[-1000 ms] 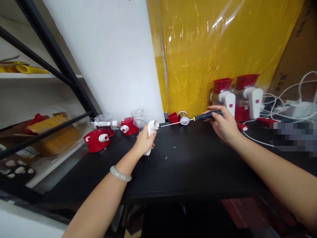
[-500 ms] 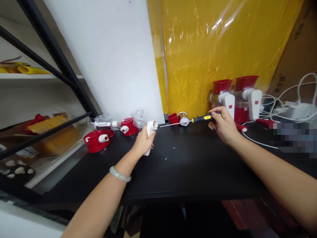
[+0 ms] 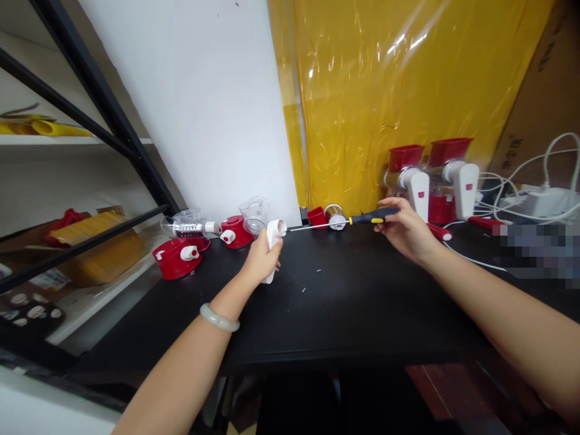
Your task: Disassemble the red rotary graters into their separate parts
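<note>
My left hand is closed around a white plastic crank arm, whose round socket faces right. In my right hand is a screwdriver with a black and yellow handle, gripped by thumb and fingers near its end. The long metal shaft lies nearly level, and its tip is at the socket's mouth; how deep it sits I cannot tell. Behind the shaft on the black table are a small red plastic piece and a grater drum.
Red grinder bases and clear housings stand at back left. Two assembled rotary graters with white cranks stand at back right, by white cables. Tiny pieces lie mid-table. A black metal frame borders the left.
The screwdriver's handle has turned, and the fingers of my right hand have shifted and loosened slightly on it. The crank arm in my left hand has moved a little to the left.
</note>
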The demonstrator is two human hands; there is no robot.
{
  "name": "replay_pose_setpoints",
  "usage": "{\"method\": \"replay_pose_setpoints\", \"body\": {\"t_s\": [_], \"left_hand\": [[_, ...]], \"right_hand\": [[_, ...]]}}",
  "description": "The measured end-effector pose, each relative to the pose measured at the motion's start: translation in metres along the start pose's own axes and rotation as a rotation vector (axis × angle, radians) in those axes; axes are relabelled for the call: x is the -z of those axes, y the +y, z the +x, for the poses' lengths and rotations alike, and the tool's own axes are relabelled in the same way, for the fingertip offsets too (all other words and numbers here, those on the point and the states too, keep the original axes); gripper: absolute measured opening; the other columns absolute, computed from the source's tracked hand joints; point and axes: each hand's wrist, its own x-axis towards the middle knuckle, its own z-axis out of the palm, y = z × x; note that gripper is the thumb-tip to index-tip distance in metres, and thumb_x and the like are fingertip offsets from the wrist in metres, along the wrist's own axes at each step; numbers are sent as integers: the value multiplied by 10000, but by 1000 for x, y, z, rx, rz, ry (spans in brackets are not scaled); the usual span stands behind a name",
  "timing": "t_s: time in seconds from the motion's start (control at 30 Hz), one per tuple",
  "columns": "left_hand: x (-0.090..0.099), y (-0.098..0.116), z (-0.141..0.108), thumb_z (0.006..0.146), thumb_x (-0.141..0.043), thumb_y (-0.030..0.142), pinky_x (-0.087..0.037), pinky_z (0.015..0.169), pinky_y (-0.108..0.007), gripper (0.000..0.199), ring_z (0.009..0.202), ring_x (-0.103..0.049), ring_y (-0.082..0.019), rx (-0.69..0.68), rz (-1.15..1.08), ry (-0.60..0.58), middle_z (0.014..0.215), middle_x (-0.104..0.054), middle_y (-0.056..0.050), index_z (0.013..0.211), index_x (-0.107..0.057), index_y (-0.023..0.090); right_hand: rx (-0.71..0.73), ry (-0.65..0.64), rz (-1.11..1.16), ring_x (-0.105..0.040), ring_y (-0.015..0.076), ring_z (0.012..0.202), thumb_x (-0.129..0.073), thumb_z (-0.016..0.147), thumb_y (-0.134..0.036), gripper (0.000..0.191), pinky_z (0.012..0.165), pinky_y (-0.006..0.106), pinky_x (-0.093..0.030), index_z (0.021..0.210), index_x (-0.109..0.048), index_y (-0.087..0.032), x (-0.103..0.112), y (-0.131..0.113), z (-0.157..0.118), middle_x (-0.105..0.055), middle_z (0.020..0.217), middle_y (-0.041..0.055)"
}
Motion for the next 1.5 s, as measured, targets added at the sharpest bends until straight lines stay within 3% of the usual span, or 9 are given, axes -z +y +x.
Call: {"method": "replay_pose_setpoints", "body": {"t_s": [0.13,0.3,0.53,0.77,0.87,0.97,1.17,1.4,1.5], "left_hand": [[0,0,1,850,-517,376,-488,394,-283,345,443,-591,-173,9,-4,1,662,-548,16,1130,-438,189],[1,-1,2,851,-518,358,-482,381,-268,348,433,-583,-161,7,-13,15,657,-543,18,1142,-437,186],[1,-1,3,843,-525,343,-478,362,-264,308,422,-581,-162,-2,-25,26,660,-538,20,1095,-441,188],[1,0,3,841,-529,344,-474,359,-253,279,418,-580,-153,-11,-50,40,657,-538,27,1059,-434,198],[1,0,3,842,-528,351,-480,357,-260,259,414,-583,-156,-15,-56,40,652,-537,33,1029,-428,204],[1,0,3,841,-528,353,-477,354,-261,250,407,-582,-157,-10,-61,51,643,-540,38,1013,-421,208],[2,-1,4,839,-526,363,-464,359,-255,236,395,-570,-150,-15,-69,66,632,-544,44,976,-408,211],[3,0,3,833,-535,388,-466,367,-256,257,402,-576,-151,-25,-72,63,638,-550,43,976,-414,212],[3,1,3,829,-538,387,-453,358,-244,262,399,-571,-145,-19,-84,73,646,-556,39,985,-423,210]], "right_hand": [[-21,-29,75,-583,121,679,-717,653,-263,296,571,249,-491,900,-554,-277,-3,-2,-2,-565,788,-44],[-46,4,-243,-404,88,385,-557,829,-571,354,402,235,-366,788,-559,-220,1,6,2,-438,497,-55],[-110,-74,55,-614,121,730,-760,607,-212,375,654,253,-514,908,-545,-269,-2,-3,-2,-609,798,-46],[-122,-6,-277,-448,95,383,-546,851,-510,314,381,219,-328,781,-548,-204,1,5,1,-532,503,-18],[-111,25,-155,-515,87,476,-683,752,-312,179,456,207,-403,841,-554,-225,1,5,1,-581,611,-35],[-144,-42,28,-613,112,671,-709,647,-180,314,603,233,-498,909,-553,-258,-1,1,-1,-616,752,-40],[-193,-31,-185,-543,107,468,-599,816,-507,303,435,222,-416,821,-538,-209,-1,3,0,-572,588,-17],[-125,-73,26,-623,109,727,-820,556,-189,479,668,240,-527,954,-570,-281,-2,3,-1,-616,796,-56],[-155,-63,-19,-635,135,684,-759,681,-386,322,643,281,-539,903,-569,-252,-1,4,0,-621,768,-22]]}}
